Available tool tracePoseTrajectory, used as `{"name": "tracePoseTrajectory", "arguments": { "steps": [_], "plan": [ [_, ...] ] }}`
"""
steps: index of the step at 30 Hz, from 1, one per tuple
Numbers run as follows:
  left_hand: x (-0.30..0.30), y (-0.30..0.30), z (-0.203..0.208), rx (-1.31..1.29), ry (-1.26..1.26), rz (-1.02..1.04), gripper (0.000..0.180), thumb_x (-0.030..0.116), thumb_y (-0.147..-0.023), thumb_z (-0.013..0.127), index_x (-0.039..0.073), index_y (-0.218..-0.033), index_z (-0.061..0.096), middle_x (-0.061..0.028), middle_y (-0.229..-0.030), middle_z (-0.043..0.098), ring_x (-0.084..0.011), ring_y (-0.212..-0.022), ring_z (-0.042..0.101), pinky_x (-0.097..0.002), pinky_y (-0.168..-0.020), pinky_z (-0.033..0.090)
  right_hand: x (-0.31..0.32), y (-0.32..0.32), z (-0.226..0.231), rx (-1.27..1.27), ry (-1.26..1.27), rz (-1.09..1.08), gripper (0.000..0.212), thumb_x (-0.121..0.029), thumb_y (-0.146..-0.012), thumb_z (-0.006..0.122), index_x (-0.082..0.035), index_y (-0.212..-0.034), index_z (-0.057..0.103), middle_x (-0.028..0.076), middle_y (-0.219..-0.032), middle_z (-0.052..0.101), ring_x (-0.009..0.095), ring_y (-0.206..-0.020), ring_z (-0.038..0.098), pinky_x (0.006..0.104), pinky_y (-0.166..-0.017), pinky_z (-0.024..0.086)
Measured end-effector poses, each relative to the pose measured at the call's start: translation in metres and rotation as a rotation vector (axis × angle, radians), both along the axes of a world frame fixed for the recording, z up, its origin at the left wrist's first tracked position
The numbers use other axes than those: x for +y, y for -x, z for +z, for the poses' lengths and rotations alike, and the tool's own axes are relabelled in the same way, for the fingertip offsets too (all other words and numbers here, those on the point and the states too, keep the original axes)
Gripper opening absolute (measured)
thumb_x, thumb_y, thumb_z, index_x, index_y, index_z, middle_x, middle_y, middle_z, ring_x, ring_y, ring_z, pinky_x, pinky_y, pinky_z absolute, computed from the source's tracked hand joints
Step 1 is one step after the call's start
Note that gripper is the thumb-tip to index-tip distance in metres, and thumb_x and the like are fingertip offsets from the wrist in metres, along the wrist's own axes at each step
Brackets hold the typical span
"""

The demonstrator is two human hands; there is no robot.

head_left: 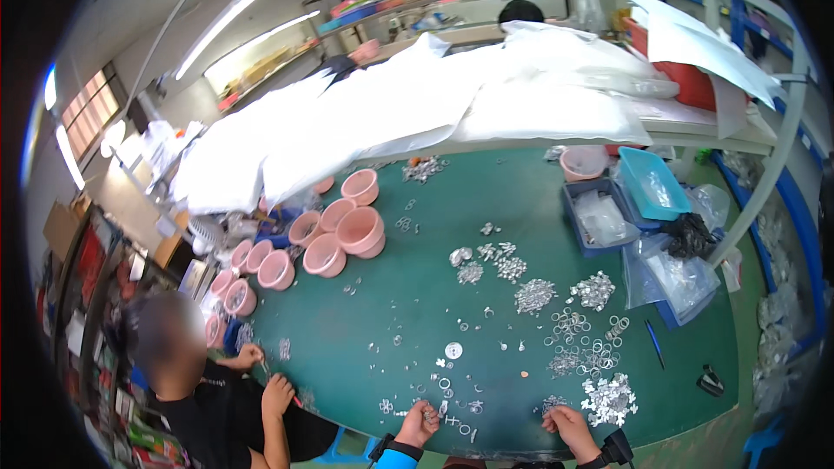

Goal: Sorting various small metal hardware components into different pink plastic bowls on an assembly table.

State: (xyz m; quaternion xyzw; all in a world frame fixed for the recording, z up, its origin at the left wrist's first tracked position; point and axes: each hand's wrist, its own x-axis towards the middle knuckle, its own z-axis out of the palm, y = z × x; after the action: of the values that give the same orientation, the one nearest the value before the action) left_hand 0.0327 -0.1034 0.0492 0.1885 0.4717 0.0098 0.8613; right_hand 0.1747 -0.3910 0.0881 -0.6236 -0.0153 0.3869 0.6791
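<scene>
At the near edge of the green table (391, 382), my left hand (417, 426) is closed, its fingers curled round something too small to make out. Just right of it lie loose silvery pieces, among them a ring (465, 430) and a cross-shaped part (453, 421). My right hand (571, 431) has its fingertips pressed together at a small pile of grey metal bits (552, 401); whatever is in the pinch is hidden. Close by on its right is a heap of shiny white-silver pieces (610, 399). A round white disc (453, 350) lies farther in.
Silver rings (569, 323) and several part heaps (534, 296) cover the right side, near a blue pen (658, 344) and black clip (710, 380). Pink tubs (360, 232) stand left. A co-worker (217, 399) sits left, holding a tool. White bags (373, 113) lie on the shelf ahead.
</scene>
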Motion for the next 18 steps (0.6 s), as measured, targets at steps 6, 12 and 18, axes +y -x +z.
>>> {"name": "tracePoseTrajectory", "arguments": {
  "steps": [6,12,18],
  "plan": [
    [0.063,-0.072,-0.005,0.121,-0.255,-0.215,0.032,0.024,-0.079,0.039,0.017,-0.052,0.025,0.0037,-0.046,0.021,-0.0095,-0.039,0.022,-0.0229,-0.035,0.018,-0.010,0.013,-0.008,0.035,0.080,-0.250,0.020,-0.012,-0.084,0.041,0.002,-0.083,0.055,0.005,-0.070,0.057,0.009,-0.062,0.051,0.0206,-0.058,0.042],
    [0.130,-0.158,-0.007,-0.038,-0.294,-0.411,0.014,0.015,-0.083,0.045,0.002,-0.083,0.051,-0.0044,-0.069,0.052,-0.0140,-0.062,0.051,-0.0225,-0.056,0.046,-0.021,0.080,-0.023,-0.037,0.155,-0.586,0.020,-0.016,-0.083,0.044,0.000,-0.088,0.056,0.004,-0.075,0.058,0.010,-0.067,0.053,0.0209,-0.060,0.043],
    [0.210,-0.233,-0.054,-0.102,-0.311,-0.544,0.017,0.018,-0.084,0.042,0.006,-0.076,0.050,-0.0043,-0.067,0.050,-0.0141,-0.064,0.051,-0.0251,-0.058,0.047,-0.017,0.170,-0.035,0.021,0.403,-0.878,0.023,-0.020,-0.083,0.044,-0.002,-0.090,0.057,0.005,-0.079,0.059,0.012,-0.072,0.055,0.0235,-0.067,0.044]
  ]
}}
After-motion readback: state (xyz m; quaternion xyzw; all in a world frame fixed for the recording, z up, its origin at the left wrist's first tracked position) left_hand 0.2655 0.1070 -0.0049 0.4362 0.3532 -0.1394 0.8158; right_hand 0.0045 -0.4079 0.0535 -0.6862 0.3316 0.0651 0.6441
